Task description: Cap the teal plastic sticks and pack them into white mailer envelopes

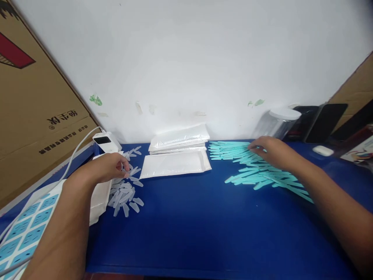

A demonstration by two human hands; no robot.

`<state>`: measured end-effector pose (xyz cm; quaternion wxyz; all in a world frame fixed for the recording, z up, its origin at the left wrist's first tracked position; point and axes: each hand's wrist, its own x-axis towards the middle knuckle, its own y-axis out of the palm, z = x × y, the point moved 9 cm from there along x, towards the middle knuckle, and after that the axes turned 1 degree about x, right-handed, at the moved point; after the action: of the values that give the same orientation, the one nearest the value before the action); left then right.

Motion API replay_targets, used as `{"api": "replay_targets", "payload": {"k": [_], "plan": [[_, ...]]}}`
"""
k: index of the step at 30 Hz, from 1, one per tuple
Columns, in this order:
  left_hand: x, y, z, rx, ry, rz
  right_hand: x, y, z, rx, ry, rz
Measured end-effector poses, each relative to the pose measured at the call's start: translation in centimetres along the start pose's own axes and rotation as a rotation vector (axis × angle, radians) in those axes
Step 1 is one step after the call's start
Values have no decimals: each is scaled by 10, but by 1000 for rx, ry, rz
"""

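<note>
My left hand (pixel 112 167) is over a loose pile of small translucent plastic pieces (pixel 124 194) at the left of the table. Its fingers are curled together at the pieces, and whatever is between them is too small to make out. On the right, my right hand (pixel 269 151) reaches down to a spread of flat teal sticks (pixel 247 177). The thumb and fingers close in a pinch at the upper sticks; the fingertips partly hide what they grip. Between the hands lie white padded envelopes (pixel 175 165), with several more stacked behind (pixel 180 140).
A power strip (pixel 29 229) with cables and a white device with a dark screen (pixel 106 142) stand at left by a cardboard box (pixel 43 97). A clear jar with a white lid (pixel 284 114), a phone (pixel 325 122) and a small white case (pixel 323 151) are at right.
</note>
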<state>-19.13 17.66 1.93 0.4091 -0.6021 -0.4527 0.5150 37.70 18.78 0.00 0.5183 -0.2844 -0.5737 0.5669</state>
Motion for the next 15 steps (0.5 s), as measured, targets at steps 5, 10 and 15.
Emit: {"api": "replay_targets", "payload": {"k": [5, 10, 15], "plan": [[2, 10, 4, -6, -39, 125, 3, 14, -4, 3, -24, 52], [6, 17, 8, -37, -13, 177, 4, 17, -5, 22, -16, 59], [6, 11, 14, -36, -17, 125, 4, 20, -2, 62, -34, 65]]}}
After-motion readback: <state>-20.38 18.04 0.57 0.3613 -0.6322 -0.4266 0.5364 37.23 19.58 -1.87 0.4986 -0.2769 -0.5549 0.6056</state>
